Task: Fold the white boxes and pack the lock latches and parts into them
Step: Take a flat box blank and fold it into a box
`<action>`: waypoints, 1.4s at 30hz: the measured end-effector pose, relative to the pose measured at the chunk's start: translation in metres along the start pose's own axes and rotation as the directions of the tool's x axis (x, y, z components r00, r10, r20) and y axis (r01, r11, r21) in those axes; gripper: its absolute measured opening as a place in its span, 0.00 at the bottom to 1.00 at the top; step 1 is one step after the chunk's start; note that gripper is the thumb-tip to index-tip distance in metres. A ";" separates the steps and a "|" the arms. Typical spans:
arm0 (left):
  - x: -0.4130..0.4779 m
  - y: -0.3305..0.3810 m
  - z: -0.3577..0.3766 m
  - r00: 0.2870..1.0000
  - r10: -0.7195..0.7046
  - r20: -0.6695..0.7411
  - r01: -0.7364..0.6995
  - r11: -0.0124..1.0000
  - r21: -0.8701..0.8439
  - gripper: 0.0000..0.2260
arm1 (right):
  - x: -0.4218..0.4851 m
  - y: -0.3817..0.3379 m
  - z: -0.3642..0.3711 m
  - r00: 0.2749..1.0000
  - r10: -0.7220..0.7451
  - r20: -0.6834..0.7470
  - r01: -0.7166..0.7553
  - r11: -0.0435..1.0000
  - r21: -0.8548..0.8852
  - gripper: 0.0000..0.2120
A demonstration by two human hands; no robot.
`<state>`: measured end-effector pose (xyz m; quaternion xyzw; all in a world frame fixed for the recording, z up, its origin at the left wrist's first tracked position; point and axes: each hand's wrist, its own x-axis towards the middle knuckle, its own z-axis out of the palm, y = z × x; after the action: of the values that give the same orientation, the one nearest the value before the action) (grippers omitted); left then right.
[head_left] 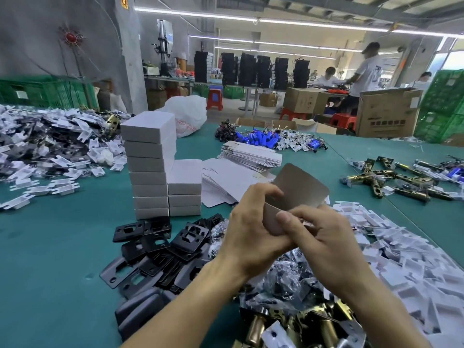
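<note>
Both hands hold one unfolded box blank (300, 188) in the air above the green table (62, 247); its grey inner side faces me. My left hand (251, 229) grips its lower left part with curled fingers. My right hand (319, 234) pinches its lower edge, thumb on top. Flat white box blanks (251, 154) lie stacked just behind. Two stacks of folded white boxes (150, 167) stand to the left. Black strike plates (160, 244) lie in front of those stacks. Brass lock latches (288, 327) sit under my forearms.
White plastic inserts are heaped at the left (50, 146) and right (401, 247). More brass latches (391, 177) lie far right, blue battery parts (263, 139) at the back. A white bag (188, 114), cardboard cartons (386, 114) and people stand beyond.
</note>
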<state>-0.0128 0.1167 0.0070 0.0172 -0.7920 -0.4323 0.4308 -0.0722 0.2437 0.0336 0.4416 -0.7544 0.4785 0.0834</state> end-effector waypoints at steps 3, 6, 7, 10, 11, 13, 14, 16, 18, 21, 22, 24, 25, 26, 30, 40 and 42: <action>0.001 -0.006 -0.001 0.995 -0.010 0.095 0.006 0.999 0.040 0.24 | 0.001 0.001 0.001 1.000 -0.026 0.001 0.026 0.999 -0.040 0.14; 0.001 -0.010 -0.002 0.990 -0.005 0.141 -0.002 0.999 0.046 0.27 | 0.002 -0.001 -0.002 0.999 -0.015 0.038 0.017 0.999 -0.042 0.13; 0.001 -0.010 -0.002 0.990 0.005 0.138 -0.010 0.999 0.033 0.26 | 0.002 -0.001 -0.003 0.999 0.002 0.041 -0.001 1.000 -0.021 0.10; 0.000 -0.011 -0.002 0.993 0.037 0.114 -0.032 0.998 -0.050 0.25 | 0.002 -0.006 -0.005 0.997 -0.005 -0.073 0.011 0.996 0.084 0.06; 0.000 -0.011 -0.002 0.993 0.047 0.106 -0.040 0.997 -0.068 0.25 | 0.003 -0.008 -0.006 0.991 -0.035 -0.131 0.050 0.992 0.116 0.06; -0.001 -0.011 -0.001 0.992 0.071 0.106 -0.064 0.995 -0.073 0.26 | 0.003 -0.013 -0.006 0.973 -0.060 -0.223 0.107 0.973 0.206 0.04; -0.002 -0.011 -0.001 0.990 0.083 0.113 -0.077 0.995 -0.059 0.27 | 0.002 -0.015 -0.005 0.966 -0.057 -0.250 0.127 0.954 0.272 0.04; -0.002 -0.011 0.000 0.986 0.086 0.142 -0.084 0.996 -0.018 0.29 | 0.001 -0.020 -0.003 0.965 -0.044 -0.259 0.151 0.899 0.410 0.04; -0.002 -0.012 0.001 0.984 0.077 0.159 -0.080 0.997 0.010 0.33 | 0.001 -0.024 -0.001 0.974 -0.004 -0.226 0.118 0.861 0.495 0.05; -0.002 -0.013 0.001 0.986 0.066 0.155 -0.074 0.996 0.048 0.35 | 0.002 -0.022 -0.001 0.974 0.071 -0.216 0.036 0.889 0.457 0.04; -0.002 -0.013 0.001 0.986 0.063 0.152 -0.071 0.996 0.048 0.35 | 0.002 -0.020 -0.002 0.972 0.101 -0.212 0.005 0.894 0.448 0.04; -0.003 -0.014 0.002 0.988 0.065 0.140 -0.071 0.997 0.040 0.35 | 0.003 -0.017 -0.004 0.969 0.150 -0.198 -0.050 0.897 0.439 0.06; -0.003 -0.015 0.002 0.989 0.065 0.130 -0.070 0.997 0.036 0.35 | 0.002 -0.016 -0.005 0.967 0.165 -0.192 -0.068 0.899 0.433 0.08; -0.003 -0.015 0.002 0.991 0.062 0.119 -0.066 0.997 0.032 0.35 | 0.002 -0.016 -0.005 0.966 0.174 -0.190 -0.080 0.904 0.421 0.09; -0.004 -0.016 0.004 0.990 0.073 0.122 -0.076 0.997 0.021 0.35 | 0.000 -0.015 -0.003 0.968 0.144 -0.208 -0.068 0.941 0.332 0.06; -0.004 -0.013 0.005 0.990 0.049 0.130 -0.059 0.996 0.073 0.40 | 0.000 -0.015 -0.004 0.972 0.135 -0.193 -0.064 0.940 0.336 0.08; -0.005 -0.012 0.006 0.990 0.038 0.133 -0.047 0.997 0.068 0.40 | -0.001 -0.016 -0.005 0.972 0.123 -0.199 -0.063 0.957 0.284 0.08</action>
<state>-0.0179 0.1148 -0.0058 -0.0130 -0.8337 -0.3947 0.3859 -0.0614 0.2457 0.0460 0.3585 -0.6870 0.6270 0.0795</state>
